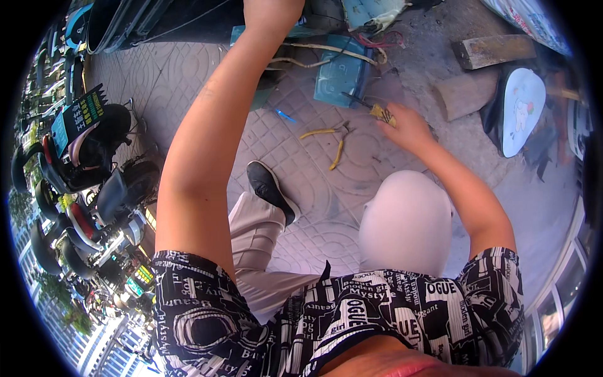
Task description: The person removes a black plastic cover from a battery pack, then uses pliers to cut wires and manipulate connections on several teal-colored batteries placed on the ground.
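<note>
My right hand (pixel 409 127) is closed round the yellow, dark-patterned handle of a screwdriver (pixel 382 115). Its thin shaft points left, toward the lower end of a translucent blue plastic box (pixel 343 75) on the paving. Whether the tip touches the box, I cannot tell. My left arm stretches far forward, and my left hand (pixel 274 11) is cut off by the top edge, so its fingers are hidden. Pale cables (pixel 301 63) run across the box near that wrist. Pliers with yellow handles (pixel 339 133) lie spread on the ground between my arms.
A small blue strip (pixel 284 115) lies left of the pliers. At the right are a wooden block (pixel 495 50), a rounded brown block (pixel 465 94) and a pale blue cartoon-printed seat (pixel 522 112). Parked scooters (pixel 94 151) line the left. My shoe (pixel 267 185) is near the middle.
</note>
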Motion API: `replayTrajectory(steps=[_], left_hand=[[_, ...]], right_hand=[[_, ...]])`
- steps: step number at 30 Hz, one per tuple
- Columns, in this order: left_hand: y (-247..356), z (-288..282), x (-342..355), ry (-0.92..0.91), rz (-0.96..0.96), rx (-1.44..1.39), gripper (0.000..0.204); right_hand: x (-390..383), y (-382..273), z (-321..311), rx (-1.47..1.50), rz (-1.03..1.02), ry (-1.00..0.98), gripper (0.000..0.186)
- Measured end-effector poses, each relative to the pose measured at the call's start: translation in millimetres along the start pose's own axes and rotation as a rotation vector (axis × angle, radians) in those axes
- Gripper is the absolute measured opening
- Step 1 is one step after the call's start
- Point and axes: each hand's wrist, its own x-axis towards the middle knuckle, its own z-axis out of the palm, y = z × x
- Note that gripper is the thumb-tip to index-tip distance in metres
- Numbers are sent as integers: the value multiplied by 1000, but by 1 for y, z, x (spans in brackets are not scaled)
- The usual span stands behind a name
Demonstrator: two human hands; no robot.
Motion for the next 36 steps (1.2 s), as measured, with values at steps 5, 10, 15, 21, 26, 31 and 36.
replayTrajectory(steps=[5, 10, 15, 21, 26, 31, 36], left_hand=[[-46, -33, -38, -360, 28, -115, 86], [-102, -64, -110, -306, -115, 52, 70], [-130, -41, -117, -197, 74, 97, 70], [-118, 15, -69, -294, 257, 128, 68], [-120, 25, -58, -371, 300, 67, 58], [-130, 26, -64, -384, 292, -25, 50], [-135, 27, -70, -393, 342, -121, 47]], right_hand=[[-10, 1, -6, 44, 29, -14, 33], [-4, -10, -26, 72, 47, -55, 32], [33, -53, -53, 51, -54, 211, 26], [115, -148, -61, -48, -246, 756, 36], [164, -213, -58, -414, -5, 724, 80], [184, -223, -56, -698, 263, 529, 78], [205, -122, -129, -637, 298, 647, 54]])
